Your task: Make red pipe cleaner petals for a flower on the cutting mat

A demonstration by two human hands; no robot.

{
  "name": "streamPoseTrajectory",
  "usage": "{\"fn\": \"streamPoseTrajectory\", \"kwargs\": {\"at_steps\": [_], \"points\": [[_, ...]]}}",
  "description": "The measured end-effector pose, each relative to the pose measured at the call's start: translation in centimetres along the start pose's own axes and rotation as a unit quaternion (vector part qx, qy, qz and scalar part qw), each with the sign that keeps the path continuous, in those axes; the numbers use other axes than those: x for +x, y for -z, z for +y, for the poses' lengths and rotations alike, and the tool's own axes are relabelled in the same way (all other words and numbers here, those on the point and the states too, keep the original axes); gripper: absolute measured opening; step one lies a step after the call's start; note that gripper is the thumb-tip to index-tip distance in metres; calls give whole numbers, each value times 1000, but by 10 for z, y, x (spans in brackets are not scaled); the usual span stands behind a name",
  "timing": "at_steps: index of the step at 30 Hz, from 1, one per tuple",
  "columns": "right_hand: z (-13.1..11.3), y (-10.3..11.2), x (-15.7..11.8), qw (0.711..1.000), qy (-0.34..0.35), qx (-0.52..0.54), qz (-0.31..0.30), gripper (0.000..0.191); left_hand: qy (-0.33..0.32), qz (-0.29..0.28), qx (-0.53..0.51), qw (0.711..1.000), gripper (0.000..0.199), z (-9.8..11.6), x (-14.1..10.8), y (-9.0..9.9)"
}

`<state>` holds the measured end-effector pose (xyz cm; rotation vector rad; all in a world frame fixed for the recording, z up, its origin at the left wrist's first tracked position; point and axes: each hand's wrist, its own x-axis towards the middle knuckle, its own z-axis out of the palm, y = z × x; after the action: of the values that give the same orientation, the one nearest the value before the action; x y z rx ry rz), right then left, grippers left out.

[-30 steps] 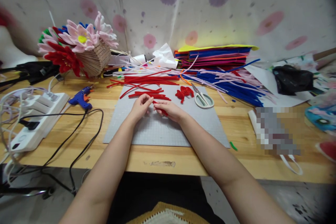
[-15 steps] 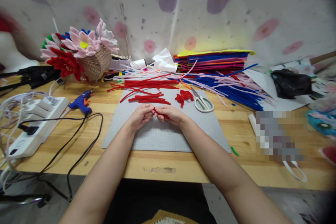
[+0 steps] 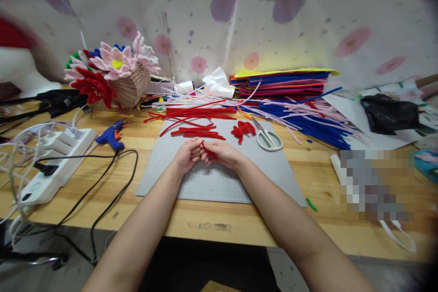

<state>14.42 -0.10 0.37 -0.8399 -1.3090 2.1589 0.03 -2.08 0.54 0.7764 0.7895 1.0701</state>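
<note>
Both hands meet over the near-middle of a grey cutting mat (image 3: 219,187). A short red pipe cleaner (image 3: 209,151) is pinched between them, mostly covered by fingers. My right hand (image 3: 223,153) is closed on it, thumb on top. My left hand (image 3: 189,153) has its fingertips closed at the piece's left end. Just beyond lie cut red pipe cleaners (image 3: 198,132) in a loose row, with longer red ones (image 3: 201,112) behind. Bent red pipe cleaner pieces (image 3: 242,130) rest to the right, beside scissors (image 3: 268,139) with pale handles.
At left are a blue glue gun (image 3: 112,136), a white power strip (image 3: 56,169) and loose black cables. A basket of fuzzy flowers (image 3: 112,73) stands behind them. Blue and pink pipe cleaners (image 3: 315,121) spread at back right. A green scrap (image 3: 311,204) lies right of the mat.
The view has shifted slightly, so the scene sits lower and farther right. My fingers have drawn closer together around the red piece, and my left fingers have changed their grip.
</note>
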Motion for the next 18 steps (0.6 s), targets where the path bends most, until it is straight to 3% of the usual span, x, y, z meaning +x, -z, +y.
{"fn": "streamPoseTrajectory", "kwargs": {"at_steps": [5,9,12,18], "points": [[-1,1,-2,996,28,-63,59,23,-74,99,24,992,32,5,2,7],[2,2,2,986,65,-101,119,19,-129,159,119,972,34,1,3,3],[6,0,6,975,96,-141,143,17,-140,174,172,960,33,-5,4,-2],[15,-3,13,946,160,-195,206,17,-113,176,146,967,36,-6,3,-5]]}}
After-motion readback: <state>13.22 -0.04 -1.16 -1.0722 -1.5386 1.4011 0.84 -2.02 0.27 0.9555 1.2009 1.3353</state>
